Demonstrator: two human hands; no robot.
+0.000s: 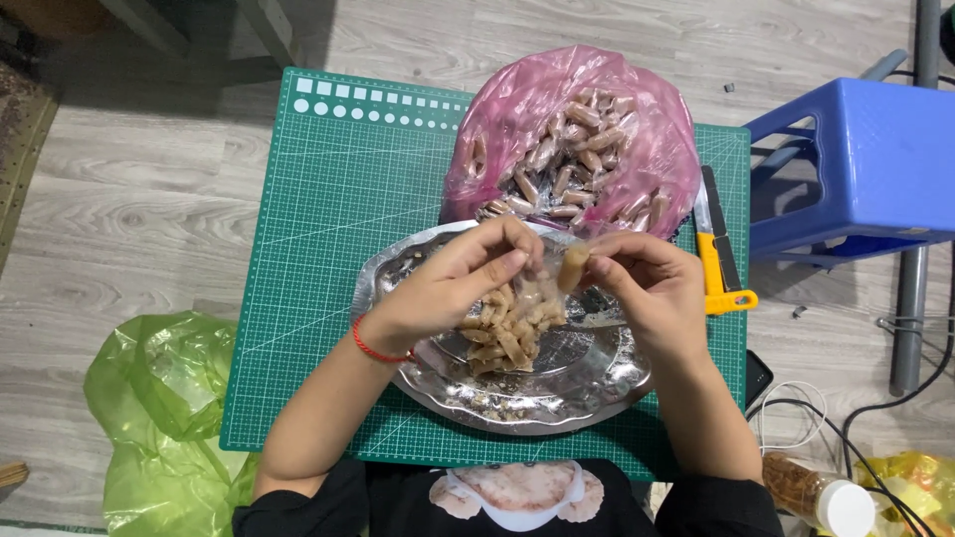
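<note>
A green cutting mat (328, 249) lay on the wooden floor (129, 199). On the mat sat a shiny silver tray (587, 383) with a pile of small brown candies (502, 333) in the middle. Behind the tray was a pink plastic bag (517, 109), open and full of the same kind of candies in clear wrappers. A yellow knife (718, 259) lay on the mat just beside the pink bag, on the right. A blue stool (865, 164) stood farther right, well apart from the tray. A green plastic bag (164, 408) lay on the floor to the left of the mat. Near the bottom right corner were a bottle with a white cap (821, 497) and some black and white cables (796, 423).

Nothing stood between the hands and the tray.

Both hands were held above the tray, close together. The right hand (652, 288) pinched one brown candy (571, 267) between its fingertips. The candy stood up at the left edge of that hand, above the pile. The left hand (453, 283) was curled, and its fingertips pinched a bit of clear wrapper (537, 273) just beside the candy. A red string (373, 348) went around the left wrist.
</note>
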